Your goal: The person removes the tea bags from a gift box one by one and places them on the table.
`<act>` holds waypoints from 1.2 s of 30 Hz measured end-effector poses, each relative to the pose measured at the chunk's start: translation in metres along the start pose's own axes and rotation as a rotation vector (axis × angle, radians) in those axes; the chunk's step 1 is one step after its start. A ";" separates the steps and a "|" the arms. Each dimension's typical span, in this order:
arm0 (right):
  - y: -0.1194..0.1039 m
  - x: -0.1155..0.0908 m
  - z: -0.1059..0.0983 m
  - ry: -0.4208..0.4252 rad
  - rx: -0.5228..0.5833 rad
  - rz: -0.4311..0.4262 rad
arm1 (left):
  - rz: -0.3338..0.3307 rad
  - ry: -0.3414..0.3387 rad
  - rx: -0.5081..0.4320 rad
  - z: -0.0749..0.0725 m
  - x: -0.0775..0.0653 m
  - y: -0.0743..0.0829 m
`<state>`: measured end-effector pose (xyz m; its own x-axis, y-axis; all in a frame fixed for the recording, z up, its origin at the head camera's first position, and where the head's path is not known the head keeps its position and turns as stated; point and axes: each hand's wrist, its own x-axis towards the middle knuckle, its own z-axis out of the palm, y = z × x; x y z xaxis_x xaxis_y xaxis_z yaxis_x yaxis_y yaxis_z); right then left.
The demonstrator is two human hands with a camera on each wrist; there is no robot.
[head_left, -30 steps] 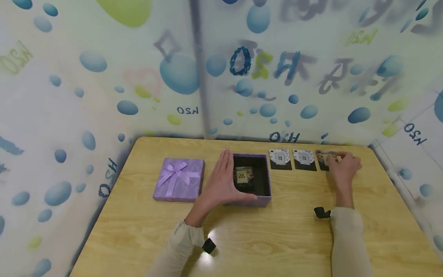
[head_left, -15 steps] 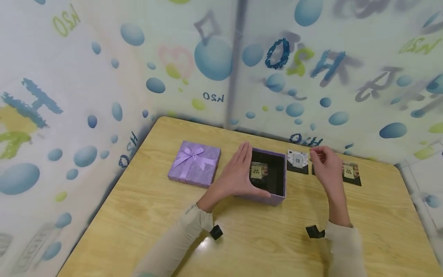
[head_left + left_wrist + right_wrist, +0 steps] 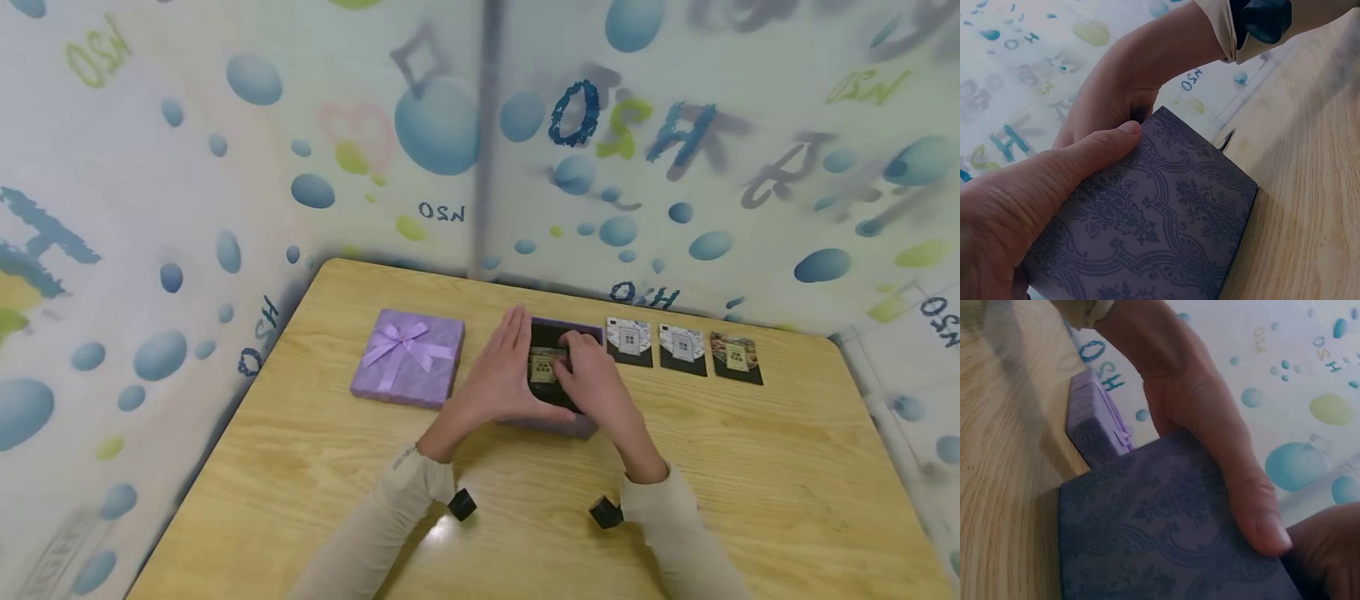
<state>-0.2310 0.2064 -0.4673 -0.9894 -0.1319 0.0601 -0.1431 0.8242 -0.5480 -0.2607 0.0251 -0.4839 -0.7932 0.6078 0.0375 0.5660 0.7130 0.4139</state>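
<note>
An uncovered purple gift box (image 3: pixel 553 425) with a black inside stands on the table. A flat printed packet (image 3: pixel 544 367) with a gold label lies in it. Along the box's left side lie the straight fingers of my left hand (image 3: pixel 498 379), its thumb stretched over the front rim. My right hand (image 3: pixel 596 379) reaches into the box from the right, thumb at the packet's right edge and other fingers bent; whether they pinch it I cannot tell. Both wrist views show the box's patterned outer wall (image 3: pixel 1166 212) with a thumb at its rim.
A purple lid (image 3: pixel 408 358) with a ribbon bow lies left of the box. To its right are two white-and-black packets (image 3: pixel 628 340) (image 3: pixel 682 348) and one food-pictured packet (image 3: pixel 737 357), in a row. A printed wall (image 3: pixel 480 167) stands behind the table (image 3: pixel 750 467).
My right hand has left the row's rightmost packet, crossed leftward over the row and entered the box. My left hand stays at the box. The head view has shifted.
</note>
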 end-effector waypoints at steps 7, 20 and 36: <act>-0.008 0.005 0.017 -0.082 -0.175 0.086 | 0.001 0.014 0.036 0.004 0.001 0.001; -0.005 0.009 0.027 -0.225 -0.133 0.156 | -0.002 0.009 0.026 0.006 -0.002 0.000; -0.004 0.012 0.027 -0.239 -0.131 0.157 | 0.006 0.035 -0.037 0.003 -0.001 0.003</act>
<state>-0.2417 0.1863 -0.4873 -0.9686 -0.1101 -0.2228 -0.0058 0.9064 -0.4223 -0.2573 0.0280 -0.4856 -0.7974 0.5992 0.0720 0.5629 0.6954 0.4468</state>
